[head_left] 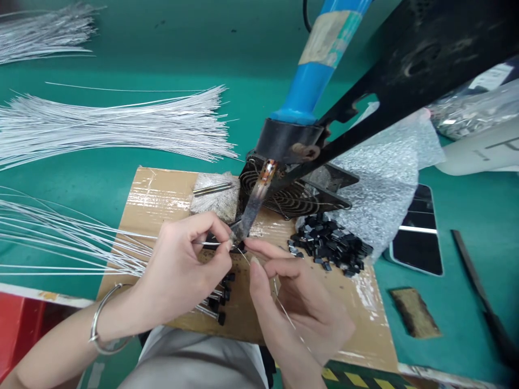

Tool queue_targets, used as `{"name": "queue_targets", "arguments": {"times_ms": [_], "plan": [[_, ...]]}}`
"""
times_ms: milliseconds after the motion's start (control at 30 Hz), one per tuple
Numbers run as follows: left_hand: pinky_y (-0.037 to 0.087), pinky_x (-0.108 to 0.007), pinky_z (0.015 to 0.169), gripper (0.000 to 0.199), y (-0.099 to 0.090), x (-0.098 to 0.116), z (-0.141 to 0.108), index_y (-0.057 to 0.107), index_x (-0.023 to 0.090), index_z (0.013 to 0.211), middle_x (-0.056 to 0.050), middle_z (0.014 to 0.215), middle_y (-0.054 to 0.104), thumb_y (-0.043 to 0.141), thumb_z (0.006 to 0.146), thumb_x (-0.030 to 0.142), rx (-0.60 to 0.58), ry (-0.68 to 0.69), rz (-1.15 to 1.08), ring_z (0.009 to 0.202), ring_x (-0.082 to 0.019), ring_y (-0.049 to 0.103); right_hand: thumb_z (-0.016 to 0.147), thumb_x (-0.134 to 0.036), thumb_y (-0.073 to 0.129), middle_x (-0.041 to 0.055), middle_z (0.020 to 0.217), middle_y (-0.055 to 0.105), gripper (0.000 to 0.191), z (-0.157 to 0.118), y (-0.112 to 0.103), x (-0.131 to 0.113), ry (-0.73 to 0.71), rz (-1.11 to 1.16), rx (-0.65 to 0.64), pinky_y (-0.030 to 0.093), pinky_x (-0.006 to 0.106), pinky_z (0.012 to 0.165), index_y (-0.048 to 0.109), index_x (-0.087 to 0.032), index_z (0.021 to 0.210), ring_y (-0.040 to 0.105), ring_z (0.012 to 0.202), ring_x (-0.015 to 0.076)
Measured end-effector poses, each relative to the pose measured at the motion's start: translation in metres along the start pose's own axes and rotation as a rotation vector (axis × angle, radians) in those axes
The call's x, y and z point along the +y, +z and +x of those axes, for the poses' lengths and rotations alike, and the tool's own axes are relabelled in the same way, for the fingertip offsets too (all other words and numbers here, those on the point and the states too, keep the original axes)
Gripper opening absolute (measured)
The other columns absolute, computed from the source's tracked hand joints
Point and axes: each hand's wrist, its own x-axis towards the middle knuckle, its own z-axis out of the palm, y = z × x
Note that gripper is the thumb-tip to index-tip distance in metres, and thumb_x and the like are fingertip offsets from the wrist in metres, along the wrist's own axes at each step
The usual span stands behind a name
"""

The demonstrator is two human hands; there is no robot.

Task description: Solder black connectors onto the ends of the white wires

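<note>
My left hand [194, 265] pinches the end of a thin white wire [208, 243] close to the tip of a soldering iron [255, 202]. The blue-handled iron is held in a black stand and points down. Between the thumb and fingers of my right hand [292, 302] is a strand of solder wire [287, 313], whose end reaches the iron's tip. The exact joint at the tip is hidden by my fingertips. Under my left hand lie several white wires with black connectors [221, 300] on their ends.
Loose black connectors [330, 243] are heaped on the cardboard [365, 324]. A small fan [292, 197] stands behind the iron. Bundles of white wires [121, 127] lie at left. A phone [419, 232], a brown sponge [414, 312] and bubble wrap [385, 162] are at right.
</note>
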Motion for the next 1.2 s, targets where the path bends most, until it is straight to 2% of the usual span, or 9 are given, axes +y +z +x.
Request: {"name": "queue_targets", "arguments": {"times_ms": [300,500,733,867,1033,1200], "plan": [[0.033,-0.029,0.053,0.007,0.0004,-0.0005,0.0001,0.064,0.020,0.075,-0.006,0.085,0.076,0.060,0.081,0.018,-0.012,-0.019,0.012,0.064,-0.015,0.057,0.091,-0.011,0.074,0.0065,0.107,0.086,0.017,-0.0006,0.0011,0.0024,-0.023,-0.011,-0.007,0.068,0.031,0.083,0.066,-0.024,0.082,0.084,0.098,0.0227],[0.035,-0.029,0.054,0.007,-0.0003,-0.0004,-0.0012,0.065,0.020,0.077,-0.006,0.086,0.077,0.060,0.081,0.018,-0.014,-0.016,0.007,0.069,-0.017,0.061,0.091,-0.012,0.075,0.0074,0.106,0.086,0.018,-0.0011,0.0011,0.0008,-0.034,-0.033,0.004,0.068,0.032,0.082,0.066,-0.024,0.081,0.084,0.095,0.0227],[0.037,-0.030,0.056,0.008,0.0004,-0.0026,-0.0028,0.066,0.019,0.078,-0.007,0.088,0.078,0.059,0.083,0.018,-0.005,-0.009,0.018,0.071,-0.018,0.065,0.090,-0.010,0.076,0.0046,0.108,0.086,0.018,-0.0011,0.0007,0.0018,-0.057,-0.040,0.000,0.067,0.026,0.084,0.067,-0.024,0.083,0.084,0.095,0.0195],[0.038,-0.030,0.056,0.009,0.0008,-0.0026,-0.0029,0.066,0.020,0.078,-0.007,0.085,0.077,0.058,0.083,0.019,0.000,-0.008,0.003,0.070,-0.019,0.065,0.088,-0.007,0.077,0.0047,0.108,0.086,0.019,-0.0013,-0.0001,0.0051,-0.128,-0.043,-0.015,0.066,0.023,0.084,0.067,-0.022,0.085,0.084,0.095,0.0186],[0.040,-0.031,0.057,0.009,0.0018,-0.0028,0.0016,0.065,0.020,0.076,-0.008,0.086,0.078,0.059,0.082,0.021,-0.004,-0.027,-0.007,0.074,-0.021,0.068,0.091,-0.009,0.075,0.0058,0.109,0.086,0.018,-0.0016,0.0001,0.0056,-0.076,-0.046,-0.018,0.067,0.027,0.085,0.067,-0.023,0.084,0.085,0.095,0.0205],[0.039,-0.030,0.056,0.009,0.0020,-0.0035,0.0007,0.065,0.020,0.076,-0.008,0.086,0.077,0.058,0.082,0.021,0.004,-0.014,-0.004,0.072,-0.020,0.068,0.089,-0.007,0.077,0.0059,0.106,0.086,0.018,0.0002,0.0005,0.0066,-0.123,-0.054,-0.019,0.068,0.027,0.084,0.067,-0.022,0.084,0.085,0.094,0.0216]]}}
